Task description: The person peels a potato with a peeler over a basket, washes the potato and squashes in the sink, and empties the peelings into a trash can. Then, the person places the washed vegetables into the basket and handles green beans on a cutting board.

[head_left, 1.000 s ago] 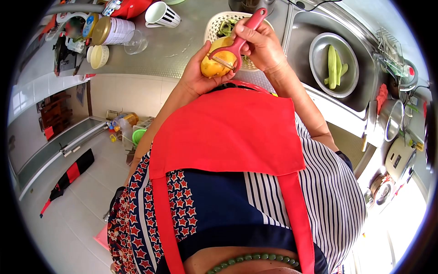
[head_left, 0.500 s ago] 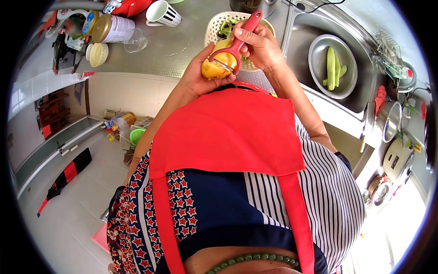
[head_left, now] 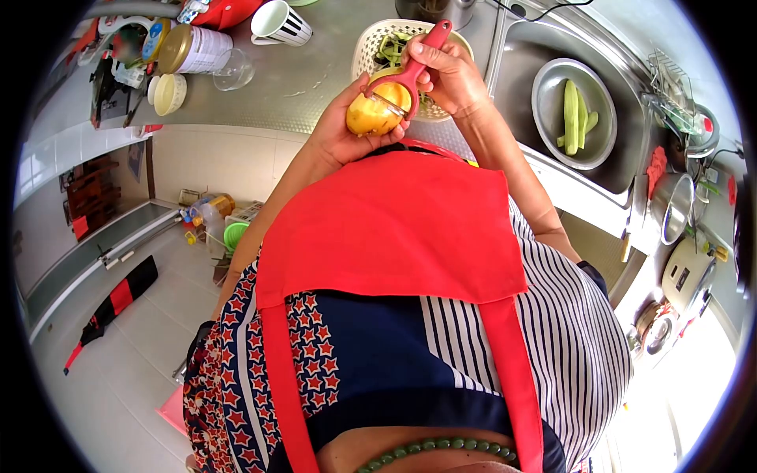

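Grey metal desk [head_left: 307, 67] left, rectangular steel sink [head_left: 516, 87] right
Red plastic Y-peeler [head_left: 412, 75] on yellow oval produce [head_left: 372, 117], before white perforated plastic basket [head_left: 363, 51] on the desk; round metal bowl [head_left: 548, 106] in the sink.

On the steel counter [head_left: 303, 67] stands a white mug [head_left: 280, 24] with black stripes, and to its left are a gold-lidded jar [head_left: 189, 52], a clear glass [head_left: 235, 71] just beside that jar, and a small cream cup [head_left: 170, 94]. A red object [head_left: 225, 14] sits behind the jar. On the right lies a metal sink [head_left: 514, 87], with a black cable [head_left: 561, 7] near its far edge; beyond the sink are a red cloth [head_left: 656, 172] and a shiny metal basin [head_left: 675, 209]. A black-and-red folded umbrella [head_left: 121, 298] lies on the tiled floor [head_left: 102, 394], and a green plastic container [head_left: 235, 235] is near the cabinet wall [head_left: 213, 162].
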Demonstrator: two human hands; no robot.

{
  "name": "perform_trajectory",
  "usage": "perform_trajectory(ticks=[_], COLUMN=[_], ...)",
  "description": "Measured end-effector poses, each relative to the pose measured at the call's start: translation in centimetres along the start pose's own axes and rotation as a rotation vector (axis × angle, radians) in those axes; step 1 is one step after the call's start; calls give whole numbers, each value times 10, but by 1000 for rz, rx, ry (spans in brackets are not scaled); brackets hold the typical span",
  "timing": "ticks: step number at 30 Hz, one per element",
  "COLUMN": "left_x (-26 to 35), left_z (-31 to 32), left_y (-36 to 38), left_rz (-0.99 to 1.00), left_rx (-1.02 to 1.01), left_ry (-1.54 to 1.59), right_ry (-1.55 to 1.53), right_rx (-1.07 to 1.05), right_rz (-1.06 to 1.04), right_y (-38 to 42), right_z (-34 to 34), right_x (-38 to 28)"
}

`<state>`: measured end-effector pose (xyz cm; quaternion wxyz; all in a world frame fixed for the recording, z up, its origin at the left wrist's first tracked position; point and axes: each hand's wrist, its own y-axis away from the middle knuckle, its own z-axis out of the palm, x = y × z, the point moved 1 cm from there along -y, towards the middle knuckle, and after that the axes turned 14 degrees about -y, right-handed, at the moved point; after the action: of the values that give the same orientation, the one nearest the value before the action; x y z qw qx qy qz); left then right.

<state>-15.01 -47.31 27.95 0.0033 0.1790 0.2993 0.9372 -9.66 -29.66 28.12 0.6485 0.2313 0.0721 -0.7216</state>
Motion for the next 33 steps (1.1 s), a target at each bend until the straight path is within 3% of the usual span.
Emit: perform_trajectory(ticks=[4, 6, 7, 11, 20, 24, 33], left_x=[0, -1, 0, 2, 6, 6, 5], left_z=[1, 5, 2, 10, 8, 8, 6], left_y=[2, 11, 14, 12, 3, 3, -1], left_rz=[22, 36, 23, 5, 47, 29, 58], left_rx=[-32, -83, -157, -125, -96, -27, 125], left_ry=[-38, -72, -97, 2, 27, 65, -3], right_ry=[-14, 8, -15, -20, -24, -3, 286], right_rx=[90, 180, 170, 177, 93, 69, -24], right_rz=[-15, -195, -177, -240, -203, -111, -42], right_y=[-5, -19, -21, -29, -16, 1, 4], right_z=[-13, -53, -71, -83, -50, -5, 24], right_x=[0, -19, -30, -51, -42, -24, 2])
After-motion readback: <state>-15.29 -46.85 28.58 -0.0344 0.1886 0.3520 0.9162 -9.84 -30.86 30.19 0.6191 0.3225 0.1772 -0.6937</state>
